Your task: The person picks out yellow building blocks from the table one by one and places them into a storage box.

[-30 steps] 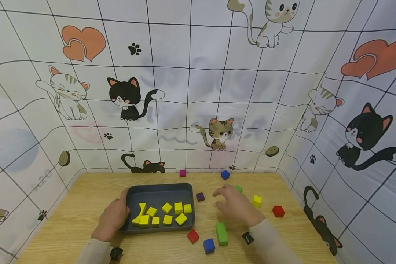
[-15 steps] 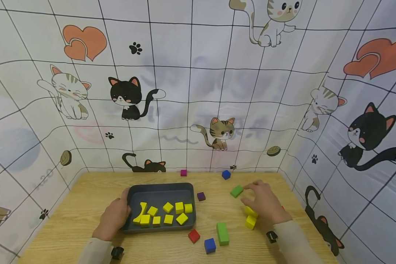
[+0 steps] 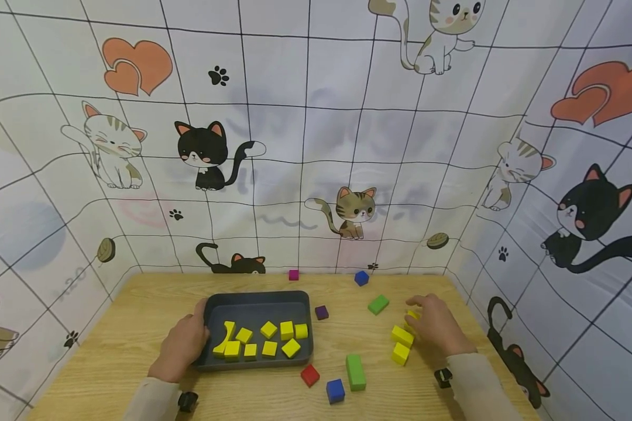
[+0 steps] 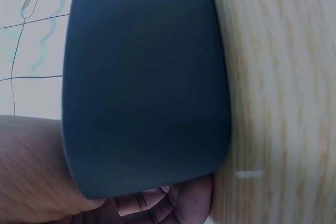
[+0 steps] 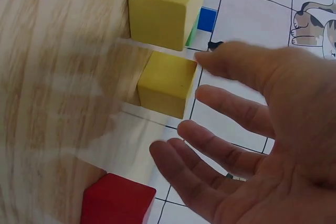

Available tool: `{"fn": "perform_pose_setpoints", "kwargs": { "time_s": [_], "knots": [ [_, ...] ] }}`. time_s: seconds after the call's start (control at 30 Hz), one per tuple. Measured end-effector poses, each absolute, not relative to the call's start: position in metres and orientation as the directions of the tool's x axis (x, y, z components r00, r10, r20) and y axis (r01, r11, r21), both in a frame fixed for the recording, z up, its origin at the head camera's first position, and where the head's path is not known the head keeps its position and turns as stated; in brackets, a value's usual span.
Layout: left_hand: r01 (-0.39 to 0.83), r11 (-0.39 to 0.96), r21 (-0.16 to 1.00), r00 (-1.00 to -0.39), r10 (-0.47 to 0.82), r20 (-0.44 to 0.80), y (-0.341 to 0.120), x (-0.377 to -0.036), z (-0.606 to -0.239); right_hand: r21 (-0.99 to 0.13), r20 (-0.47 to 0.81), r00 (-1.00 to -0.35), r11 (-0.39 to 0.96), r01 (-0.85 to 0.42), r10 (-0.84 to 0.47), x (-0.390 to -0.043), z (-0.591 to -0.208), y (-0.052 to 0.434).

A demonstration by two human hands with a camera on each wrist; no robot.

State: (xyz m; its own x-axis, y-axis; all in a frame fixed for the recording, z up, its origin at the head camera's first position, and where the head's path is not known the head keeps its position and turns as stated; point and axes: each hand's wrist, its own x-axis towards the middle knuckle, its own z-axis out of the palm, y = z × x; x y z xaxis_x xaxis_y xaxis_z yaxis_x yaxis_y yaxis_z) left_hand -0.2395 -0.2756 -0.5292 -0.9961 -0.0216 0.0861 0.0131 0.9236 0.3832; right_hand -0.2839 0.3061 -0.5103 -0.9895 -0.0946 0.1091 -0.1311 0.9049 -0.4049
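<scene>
At the left end of the dark grey tray [image 3: 258, 304], my left hand [image 3: 181, 345] holds the tray wall, and curled fingertips show beneath it in the left wrist view. Several yellow blocks [image 3: 268, 349] lie inside the tray. My right hand [image 3: 439, 327] hovers at the right of the table with fingers spread and nothing between them. In the right wrist view its thumb and index fingertip are right by a yellow cube [image 5: 165, 85]. A second yellow block [image 5: 160, 17] stands beyond that cube. In the head view another yellow block [image 3: 400, 354] lies just nearer, and the hand partly hides the yellow cube.
A red block [image 5: 119, 200] lies near the right hand. Loose on the table are green blocks [image 3: 355, 372], blue blocks [image 3: 335, 391], a red cube [image 3: 309, 375], a purple cube [image 3: 322, 312] and a magenta cube [image 3: 294, 275]. A cat-print curtain [image 3: 274, 175] surrounds the table.
My right hand has moved right, past the small green block, to the yellow cube, uncovering the green block and two yellow blocks. My left hand and the tray stay in place.
</scene>
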Motion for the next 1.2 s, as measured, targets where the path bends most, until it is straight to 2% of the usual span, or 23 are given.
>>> {"fn": "perform_pose_setpoints", "kwargs": {
  "time_s": [0.23,0.57,1.2],
  "knots": [
    [0.019,0.923,0.385,-0.996,-0.016,0.088,-0.275,-0.2387,-0.5286,-0.453,0.085,-0.992,0.883,-0.125,-0.097,-0.287,-0.5116,0.3076],
    [0.028,0.925,0.379,-0.996,-0.009,0.094,-0.2744,-0.237,-0.5276,-0.466,0.075,-0.993,0.877,-0.118,-0.094,-0.2875,-0.5203,0.3073],
    [0.008,0.926,0.376,-0.997,-0.023,0.076,-0.2732,-0.2373,-0.5244,-0.452,0.078,-0.994,0.885,-0.108,-0.081,-0.2885,-0.5145,0.3041]
  ]
}}
